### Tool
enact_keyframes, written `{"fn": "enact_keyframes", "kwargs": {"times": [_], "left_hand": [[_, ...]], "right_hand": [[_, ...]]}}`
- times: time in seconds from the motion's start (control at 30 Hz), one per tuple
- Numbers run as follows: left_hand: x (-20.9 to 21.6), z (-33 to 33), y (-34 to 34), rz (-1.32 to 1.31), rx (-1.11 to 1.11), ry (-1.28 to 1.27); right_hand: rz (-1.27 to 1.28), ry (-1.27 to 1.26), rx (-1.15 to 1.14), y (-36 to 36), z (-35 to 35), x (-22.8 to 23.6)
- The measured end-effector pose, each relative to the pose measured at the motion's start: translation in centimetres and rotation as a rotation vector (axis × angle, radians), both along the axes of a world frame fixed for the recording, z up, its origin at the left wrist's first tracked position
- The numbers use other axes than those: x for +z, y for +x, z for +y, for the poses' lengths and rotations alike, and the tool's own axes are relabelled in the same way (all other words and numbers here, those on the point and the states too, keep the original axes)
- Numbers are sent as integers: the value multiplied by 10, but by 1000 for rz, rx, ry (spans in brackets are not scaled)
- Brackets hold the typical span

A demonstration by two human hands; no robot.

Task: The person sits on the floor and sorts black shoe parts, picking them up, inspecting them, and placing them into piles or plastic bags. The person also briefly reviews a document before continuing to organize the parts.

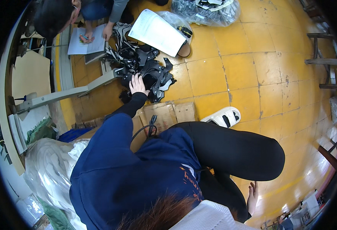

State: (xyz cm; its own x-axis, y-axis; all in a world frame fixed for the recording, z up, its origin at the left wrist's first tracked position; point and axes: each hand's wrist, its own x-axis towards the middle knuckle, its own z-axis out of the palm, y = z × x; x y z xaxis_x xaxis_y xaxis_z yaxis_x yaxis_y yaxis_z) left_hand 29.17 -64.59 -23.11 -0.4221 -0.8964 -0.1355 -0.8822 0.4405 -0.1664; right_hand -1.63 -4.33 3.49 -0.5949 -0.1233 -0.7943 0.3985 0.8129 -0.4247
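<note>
A heap of black cut pieces (153,71), some with white or grey edges, lies on the tiled floor at the upper middle; what they are made into I cannot make out. My left hand (138,84) rests on the near side of this heap, fingers stretched and a little apart, gripping nothing that shows. Far from the heap, at the lower right beside my leg, hangs my right hand (252,197). Its visible fingers are extended and nothing shows in them; my dark sleeve and leg hide part of it.
Across the heap, a co-worker's hand (87,37) holds a pen over white paper (99,40). Another printed sheet (157,32) lies by a clear bag of pieces (208,13). A metal bar (68,93) reaches toward the heap. Cardboard (159,117) and my white sandal (224,116) are nearer.
</note>
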Motion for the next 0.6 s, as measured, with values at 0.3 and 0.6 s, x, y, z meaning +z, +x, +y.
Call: {"fn": "enact_keyframes", "kwargs": {"times": [0.3,0.6], "left_hand": [[9,-7,1,141,-73,344],[-36,10,-106,319,-395,817]], "right_hand": [[-20,-102,-8,6,17,-10],[-2,-43,-54,8,6,-1]]}}
